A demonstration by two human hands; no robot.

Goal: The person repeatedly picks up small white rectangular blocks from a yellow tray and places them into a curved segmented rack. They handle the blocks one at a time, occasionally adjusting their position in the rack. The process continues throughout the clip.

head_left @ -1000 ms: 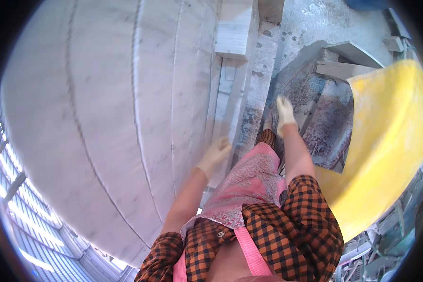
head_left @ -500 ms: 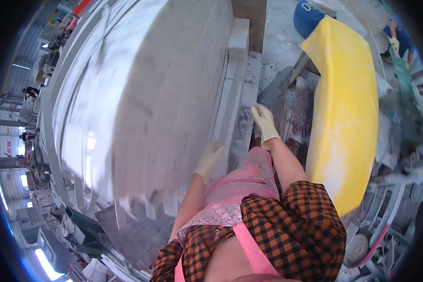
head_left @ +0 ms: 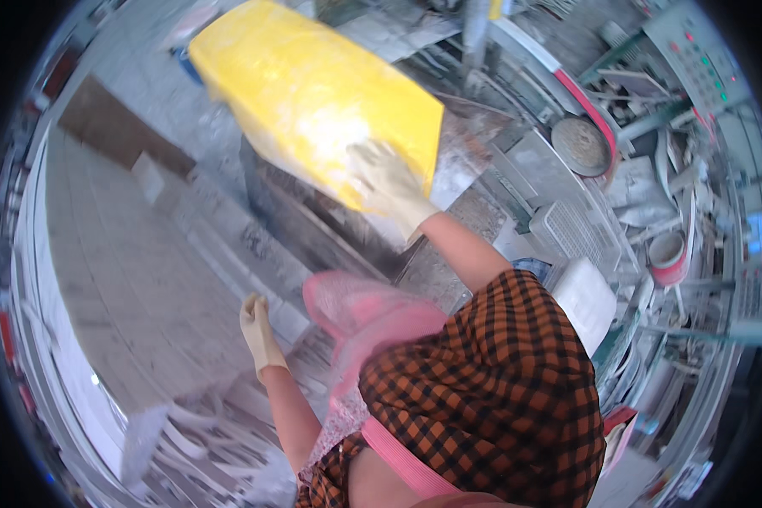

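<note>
My right hand point(head_left: 387, 184), in a pale cream glove, reaches forward with its fingers apart. It lies over the near end of a long yellow cover point(head_left: 271, 76), which is dusted with white and has bent edges. Whether it presses on the cover or hovers just above it, I cannot tell. To the left, my left hand point(head_left: 261, 332), in a matching glove, hangs low with its fingers curled in and nothing visible in them. It is nearest a tall stack of grey-white panels point(head_left: 135, 279).
Pale beams point(head_left: 229, 258) run along the stack's base, by a brown board point(head_left: 118, 131). White strips point(head_left: 212, 432) lie below the stack. On the right are a white plastic basket point(head_left: 567, 233), a round pan point(head_left: 581, 146), a pink-and-grey bucket point(head_left: 669, 258) and a control panel point(head_left: 698, 59).
My view has swung to the right, so the yellow cover now lies ahead and the stack sits farther left. My right hand has moved onto or over the cover.
</note>
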